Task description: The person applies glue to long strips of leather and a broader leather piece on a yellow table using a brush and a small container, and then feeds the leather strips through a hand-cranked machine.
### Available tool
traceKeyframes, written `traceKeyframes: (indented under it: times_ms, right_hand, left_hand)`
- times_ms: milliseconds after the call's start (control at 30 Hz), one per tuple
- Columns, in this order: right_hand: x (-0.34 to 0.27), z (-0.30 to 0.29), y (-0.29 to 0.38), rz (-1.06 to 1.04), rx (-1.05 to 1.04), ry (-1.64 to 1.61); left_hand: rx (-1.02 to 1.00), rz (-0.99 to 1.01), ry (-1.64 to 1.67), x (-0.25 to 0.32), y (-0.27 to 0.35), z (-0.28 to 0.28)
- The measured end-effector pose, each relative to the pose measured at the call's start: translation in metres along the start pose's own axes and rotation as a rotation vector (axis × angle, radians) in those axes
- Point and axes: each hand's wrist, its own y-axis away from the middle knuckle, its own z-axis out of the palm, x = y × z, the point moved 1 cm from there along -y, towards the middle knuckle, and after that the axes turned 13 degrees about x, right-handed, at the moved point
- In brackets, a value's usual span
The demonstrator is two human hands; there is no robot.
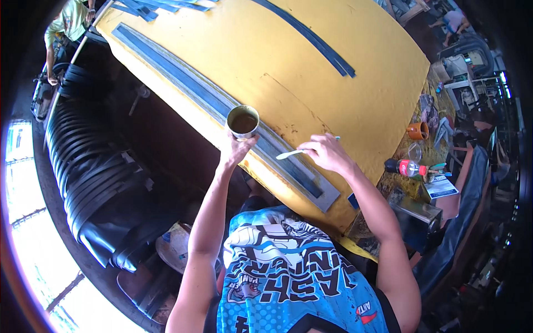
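My left hand [235, 150] grips an open tin can [242, 135] from below, and brown liquid [244, 123] shows inside it. A slender pale tool [289, 155] with a blue far end is held between the fingers of my right hand [327, 152]; its exact kind is hard to tell. Both hands are over the near edge of a table with a yellow covering [354, 104]. Beneath them, a long dark blue strip [179, 79] lies along a grey board [331, 196]. The can hides part of the strip.
More dark strips [308, 33] lie across the table. At right stand an orange mug [417, 130], a cola bottle [406, 167] on its side and a metal box [416, 212]. Stacked black rolls [83, 154] fill the left. One person [73, 25] is at far left, another [454, 21] at far right.
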Motion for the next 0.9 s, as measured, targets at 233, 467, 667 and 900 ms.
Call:
traceKeyframes:
  times_ms: [233,467,667,900]
  right_hand:
    - [0.013,0.016,-0.008,-0.155,-0.086,0.127]
    - [0.032,0.007,0.02,-0.104,-0.262,0.111]
    - [0.03,-0.02,0.044,-0.121,-0.423,0.087]
    - [0.02,0.02,0.008,-0.179,-0.035,0.071]
  left_hand:
    - [-0.052,-0.07,-0.188,0.016,0.021,0.009]
    - [0.024,0.008,-0.215,0.017,0.022,0.012]
    - [0.042,0.003,-0.242,0.017,0.024,0.013]
    - [0.041,0.01,-0.248,0.023,0.026,0.018]
